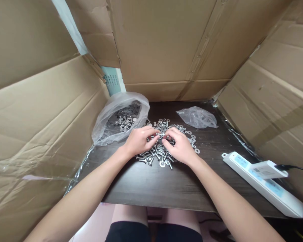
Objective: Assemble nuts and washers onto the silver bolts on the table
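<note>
A small silver bolt point(161, 134) lies crosswise between my two hands, over a pile of loose hardware. My left hand point(140, 140) is closed in a pinch at the bolt's left end. At its right end the thumb and fingers of my right hand point(180, 147) are closed on it too. Whether a nut or washer sits on the bolt is too small to tell. Under and around the hands spread several bolts point(150, 158), flat washers point(197, 151) and nuts, partly hidden by my fingers.
A clear plastic bag point(101, 129) with assembled-looking fasteners point(127, 123) stands open at the left. Another plastic bag point(198, 117) lies crumpled at the back right. A white power strip point(262, 188) with a plugged-in adapter point(269, 169) is on the right. Cardboard walls point(166, 43) enclose the dark table point(151, 188).
</note>
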`<move>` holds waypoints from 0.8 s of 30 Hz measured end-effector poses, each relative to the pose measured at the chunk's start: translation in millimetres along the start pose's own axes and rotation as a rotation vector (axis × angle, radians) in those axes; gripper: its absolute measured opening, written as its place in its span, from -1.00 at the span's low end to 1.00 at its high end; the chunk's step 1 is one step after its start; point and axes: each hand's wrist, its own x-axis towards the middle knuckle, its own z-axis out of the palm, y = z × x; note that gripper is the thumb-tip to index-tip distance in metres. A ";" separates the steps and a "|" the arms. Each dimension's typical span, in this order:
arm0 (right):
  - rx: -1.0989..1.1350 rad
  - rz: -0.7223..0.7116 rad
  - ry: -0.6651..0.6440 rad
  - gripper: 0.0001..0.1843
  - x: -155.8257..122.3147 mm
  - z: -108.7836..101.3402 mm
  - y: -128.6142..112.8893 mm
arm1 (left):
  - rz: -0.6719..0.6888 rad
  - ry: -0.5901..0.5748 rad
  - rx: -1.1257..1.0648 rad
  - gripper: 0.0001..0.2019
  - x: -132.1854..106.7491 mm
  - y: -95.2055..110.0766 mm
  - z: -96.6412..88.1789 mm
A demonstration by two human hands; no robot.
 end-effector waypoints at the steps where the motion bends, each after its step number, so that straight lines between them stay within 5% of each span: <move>1: -0.003 0.007 0.008 -0.93 -0.1 -0.2 0.0 | 0.000 -0.001 0.000 -0.83 0.1 0.0 -0.1; 24: 0.053 0.076 -0.048 -0.88 -0.3 -2.2 -4.1 | -0.019 -0.032 -0.030 -0.82 -0.3 0.0 0.4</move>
